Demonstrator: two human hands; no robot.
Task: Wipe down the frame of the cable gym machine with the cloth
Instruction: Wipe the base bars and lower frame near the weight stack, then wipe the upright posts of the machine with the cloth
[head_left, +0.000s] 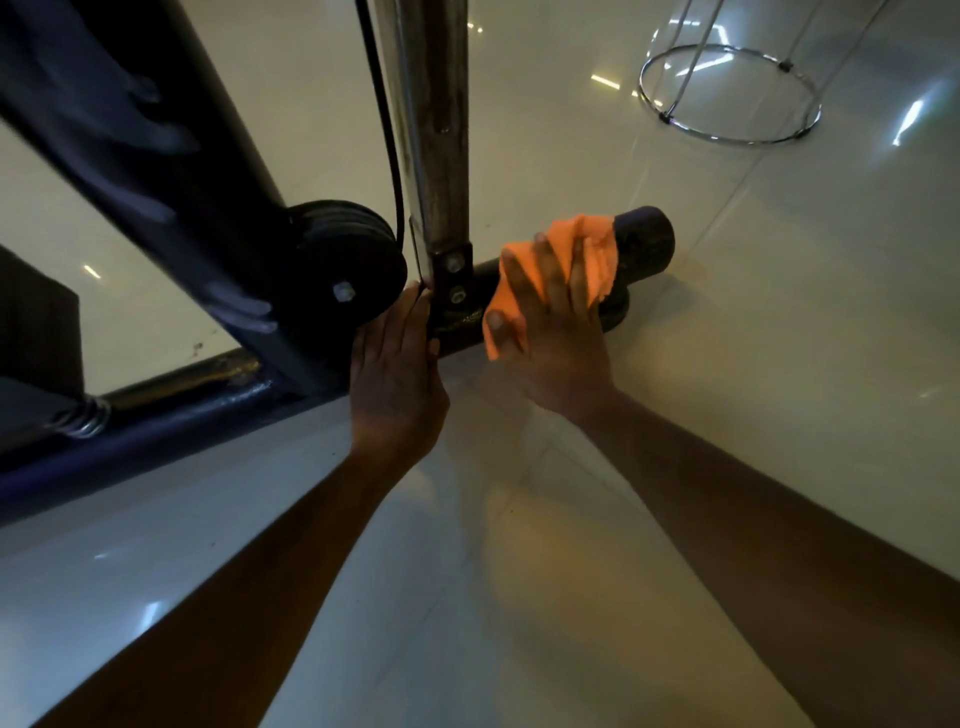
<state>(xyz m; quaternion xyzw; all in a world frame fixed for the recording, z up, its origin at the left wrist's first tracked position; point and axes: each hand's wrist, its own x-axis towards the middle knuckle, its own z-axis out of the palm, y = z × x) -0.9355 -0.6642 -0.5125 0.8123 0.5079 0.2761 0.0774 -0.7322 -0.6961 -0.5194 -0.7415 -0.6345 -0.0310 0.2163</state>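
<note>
Orange cloth (561, 275) is pressed by the right hand (550, 332) over the dark base tube (641, 241) of the cable machine's frame, just to the right of the chrome upright post (431, 156). The fingers are spread across the fabric and bent with the curve of the tube, so the cloth is pinned under the palm rather than pinched; the grip is wide and flat. The left hand (397, 374) is laid at the foot of the post, fingers straight, touching the bracket (452, 283) where the post is bolted to the tube; nothing is held in it. A black pulley (348, 265) sits just left of the post, with the cable (384, 130) running up beside it.

The step in hand is judged to be the wiping of the base tube's outer end, between the post and the rounded cap. What is called for next is probably a sliding stroke along the tube, with pressure kept through the palm, and then the cloth would need to be worked around the bolted bracket and up the post, which appear not yet reached.
</note>
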